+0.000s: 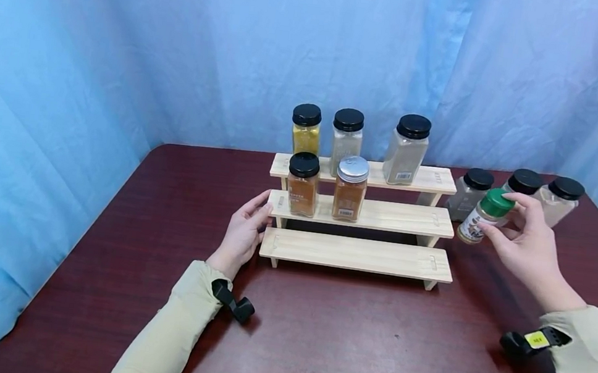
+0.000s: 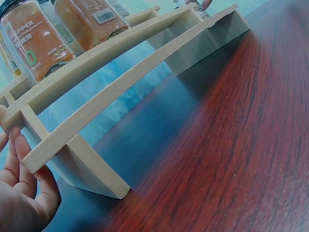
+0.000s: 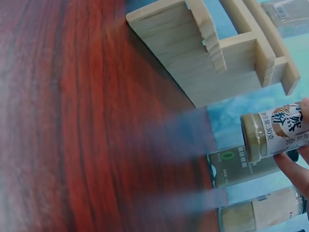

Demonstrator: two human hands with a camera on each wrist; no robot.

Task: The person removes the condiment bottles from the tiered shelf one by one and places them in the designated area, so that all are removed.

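Observation:
A small spice jar (image 1: 474,225) with a green lid and a printed label tilts in my right hand (image 1: 538,247), which pinches it near the lid. In the right wrist view the jar (image 3: 277,131) is apart from the rack's right end. My left hand (image 1: 240,232) holds the left end of the three-tier wooden rack (image 1: 355,254) around its middle tier. On the middle tier stand a black-lidded jar (image 1: 302,193) marked pepper and a silver-lidded jar (image 1: 349,197) of orange-brown powder. The top tier bears a yellow jar (image 1: 305,137) and two pale jars (image 1: 406,156).
Right of the rack, black-lidded jars (image 1: 467,198) stand on the dark red table (image 1: 337,334), partly hidden behind the green-lidded jar and my right hand. Blue curtains (image 1: 237,48) hang behind the table and along both sides.

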